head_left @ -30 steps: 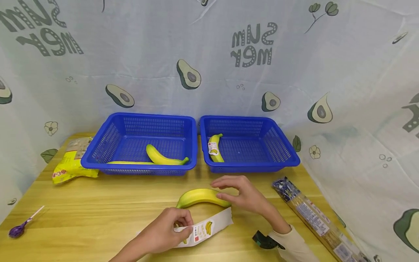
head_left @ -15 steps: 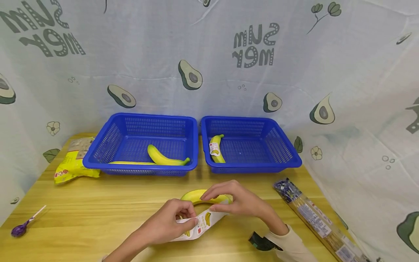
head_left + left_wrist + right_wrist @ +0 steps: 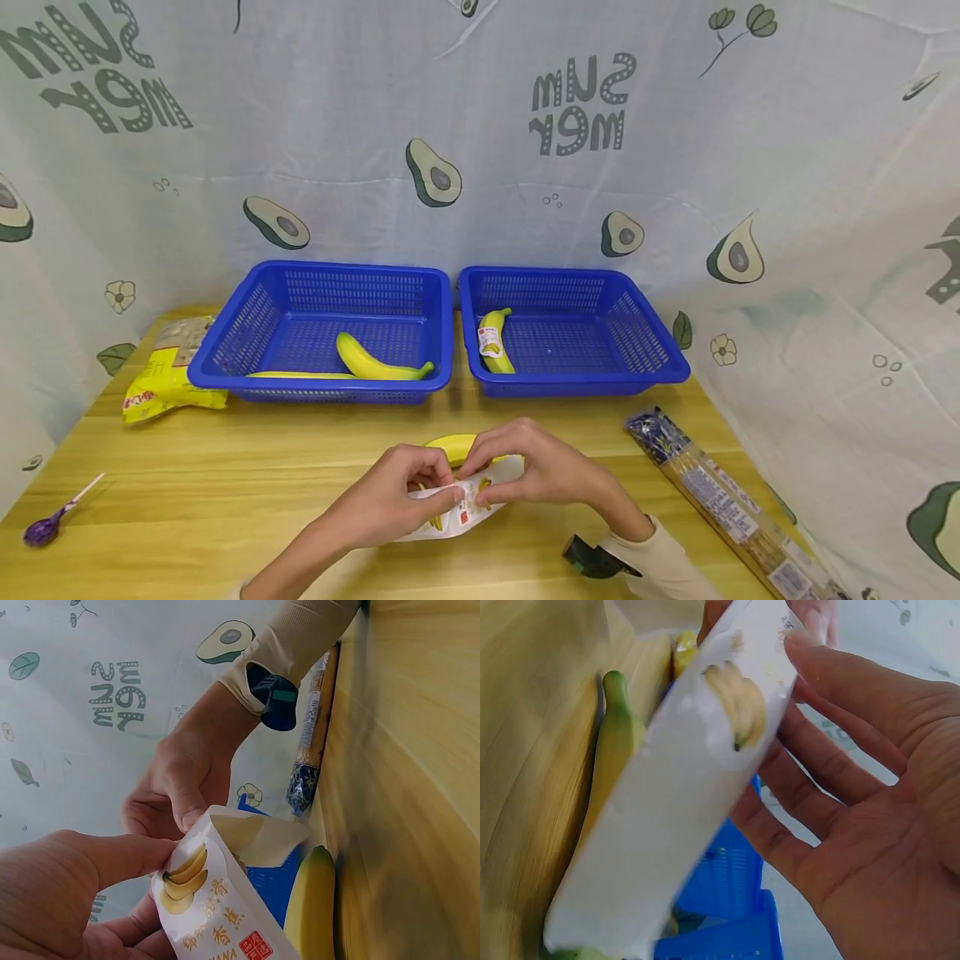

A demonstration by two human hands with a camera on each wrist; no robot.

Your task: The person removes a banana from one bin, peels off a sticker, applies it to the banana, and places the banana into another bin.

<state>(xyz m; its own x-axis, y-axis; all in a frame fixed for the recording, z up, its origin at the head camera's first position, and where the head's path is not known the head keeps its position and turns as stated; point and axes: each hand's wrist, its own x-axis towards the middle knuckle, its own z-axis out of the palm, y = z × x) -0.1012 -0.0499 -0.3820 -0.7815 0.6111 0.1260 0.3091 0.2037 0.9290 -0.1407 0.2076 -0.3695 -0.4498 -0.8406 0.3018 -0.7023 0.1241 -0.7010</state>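
Observation:
A white strip of banana labels [image 3: 450,523], printed with yellow bananas, is held up above the table's front half. My left hand [image 3: 393,504] pinches it between thumb and fingers. At its upper edge, my right hand [image 3: 543,471] has its thumb on the printed face and its fingers behind, pinching close beside the left fingertips. In the right wrist view the blank end of the strip [image 3: 641,825] hangs down free. Just behind the hands, a yellow banana [image 3: 452,447] lies on the table, partly hidden by the right fingers; the left wrist view shows one end of this banana [image 3: 312,907].
Two blue baskets stand at the back: the left basket [image 3: 330,388] holds two bananas, the right basket [image 3: 585,382] one labelled banana [image 3: 497,340]. A yellow snack bag [image 3: 172,379] and purple lollipop [image 3: 47,528] lie left; a long clear packet [image 3: 723,500] lies right.
My right hand has come left and down from the banana to the strip's upper edge and pinches it. My left hand, holding the strip, has shifted slightly right.

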